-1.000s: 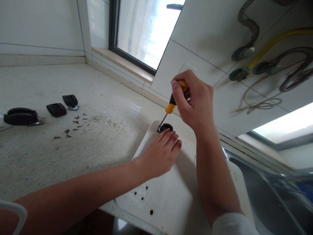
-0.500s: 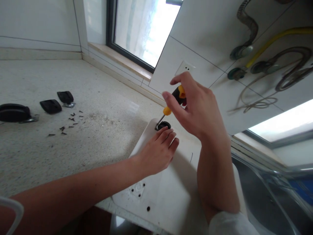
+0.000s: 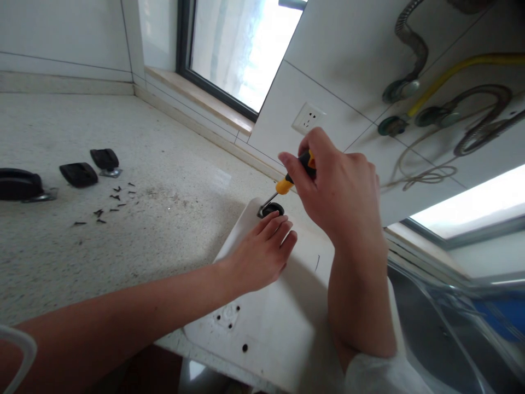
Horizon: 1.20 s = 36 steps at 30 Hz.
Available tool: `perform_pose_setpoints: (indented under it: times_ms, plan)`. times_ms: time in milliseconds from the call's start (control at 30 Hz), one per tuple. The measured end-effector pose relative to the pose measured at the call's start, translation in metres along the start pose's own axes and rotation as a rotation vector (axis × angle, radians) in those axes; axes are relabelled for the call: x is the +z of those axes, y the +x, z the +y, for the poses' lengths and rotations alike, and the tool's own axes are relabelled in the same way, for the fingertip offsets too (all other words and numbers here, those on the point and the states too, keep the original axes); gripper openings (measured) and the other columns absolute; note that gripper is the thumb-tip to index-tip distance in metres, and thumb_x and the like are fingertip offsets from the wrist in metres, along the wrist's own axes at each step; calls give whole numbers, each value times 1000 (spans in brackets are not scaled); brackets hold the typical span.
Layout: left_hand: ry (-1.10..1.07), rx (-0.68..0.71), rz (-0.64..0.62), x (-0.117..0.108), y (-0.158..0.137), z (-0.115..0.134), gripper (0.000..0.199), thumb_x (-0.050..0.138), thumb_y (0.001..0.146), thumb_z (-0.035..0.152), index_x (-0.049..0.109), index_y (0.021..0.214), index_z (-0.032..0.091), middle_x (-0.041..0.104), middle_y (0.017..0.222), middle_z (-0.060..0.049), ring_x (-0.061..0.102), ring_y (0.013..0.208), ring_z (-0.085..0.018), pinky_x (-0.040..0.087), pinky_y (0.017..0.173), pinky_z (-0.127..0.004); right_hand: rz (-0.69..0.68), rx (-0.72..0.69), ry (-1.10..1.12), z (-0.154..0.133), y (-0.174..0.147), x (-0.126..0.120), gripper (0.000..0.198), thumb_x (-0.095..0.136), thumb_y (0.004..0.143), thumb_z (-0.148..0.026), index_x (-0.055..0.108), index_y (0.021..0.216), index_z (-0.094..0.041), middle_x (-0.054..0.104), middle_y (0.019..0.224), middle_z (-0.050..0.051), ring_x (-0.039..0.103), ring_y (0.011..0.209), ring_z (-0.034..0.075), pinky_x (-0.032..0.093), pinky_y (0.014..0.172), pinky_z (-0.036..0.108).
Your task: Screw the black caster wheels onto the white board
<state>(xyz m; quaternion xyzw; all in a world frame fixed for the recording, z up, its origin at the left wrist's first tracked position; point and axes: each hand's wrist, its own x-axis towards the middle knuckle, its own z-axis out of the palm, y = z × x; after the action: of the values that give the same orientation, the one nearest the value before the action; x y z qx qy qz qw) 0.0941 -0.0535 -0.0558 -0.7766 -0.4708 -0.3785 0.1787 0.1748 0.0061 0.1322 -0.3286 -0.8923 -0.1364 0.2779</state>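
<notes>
My right hand (image 3: pixel 338 191) is wrapped round the yellow-and-black handle of a screwdriver (image 3: pixel 284 186). The tool leans, and its tip meets the metal mounting plate of a small black caster (image 3: pixel 273 209) at the far corner of a white panel (image 3: pixel 287 323). Fingertips of my left hand (image 3: pixel 262 251) press on the near side of that caster, holding it against the panel; the thumb is hidden. Whether a screw sits under the tip is too small to tell. Nearer to me, the panel has a caster mount spot with several dark holes (image 3: pixel 229 317).
On the speckled countertop (image 3: pixel 172 235) at left lie more black casters (image 3: pixel 104 158) and several loose dark screws (image 3: pixel 117 197). A metal sink (image 3: pixel 435 328) stands at the right. Behind are a tiled wall with a socket (image 3: pixel 308 117), hoses (image 3: pixel 418 49) and a window (image 3: pixel 238 49).
My right hand has closed its thumb and fingers more firmly on the screwdriver handle and turned at the wrist. The left hand stays on the caster. The view has shifted slightly.
</notes>
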Motion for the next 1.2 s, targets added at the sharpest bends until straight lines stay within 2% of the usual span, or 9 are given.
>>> perform_pose_setpoints:
  times_ms: [167,333,500,567,667,833,967,1133,1200]
  plan:
    - [-23,-8,-2,0,-1,0,32,63,100,15,67,131,10,71,142,-21,64,145,-35,48,133,-56,-48,-65,48,-5,-3,-4,29,49,113,-39,66,133,-26,76,103,8,66,80,24,48,74,39]
    - [-20,-4,-1,-1,-1,0,32,62,99,14,67,130,10,71,143,-21,64,144,-36,48,133,-56,41,-74,22,-5,-3,-4,22,60,112,-49,68,119,-29,67,77,1,59,67,20,42,69,35]
    - [-7,-5,0,0,-1,1,30,63,100,15,68,129,10,71,142,-21,64,143,-35,48,133,-55,-40,-16,14,-7,-3,-9,16,53,112,-33,62,125,-27,76,115,9,63,79,22,38,69,37]
    - [0,1,6,0,0,1,29,63,100,16,69,128,10,71,142,-21,64,142,-35,47,133,-54,-16,38,-31,-7,-2,-8,17,54,112,-30,61,127,-28,75,99,6,59,72,22,33,68,38]
    - [21,3,-3,-1,1,1,28,64,101,17,70,127,9,72,141,-20,65,141,-35,47,133,-53,90,97,-81,-4,2,0,24,64,111,-52,65,112,-28,63,72,0,51,63,20,32,67,38]
    - [30,-4,-9,-1,1,1,28,66,100,19,71,126,8,72,139,-20,65,140,-35,47,132,-52,30,-42,98,2,5,1,31,67,110,-53,68,96,-25,71,96,6,61,78,19,43,72,37]
    - [33,1,20,0,1,1,29,66,101,19,71,128,8,72,139,-20,65,139,-34,46,134,-52,-132,-80,166,1,2,-8,13,63,108,-34,70,113,-25,75,97,4,64,78,18,46,74,36]
    - [41,-1,-19,-2,2,2,27,65,101,19,71,125,9,72,138,-20,66,138,-35,47,132,-51,47,71,32,3,8,7,28,53,114,-50,66,114,-26,70,82,3,58,70,20,40,71,35]
    - [42,-3,-22,-1,2,2,28,66,100,20,71,125,9,72,138,-20,66,138,-35,47,132,-52,35,100,16,6,9,8,27,54,113,-51,65,116,-27,73,90,5,59,73,21,40,72,35]
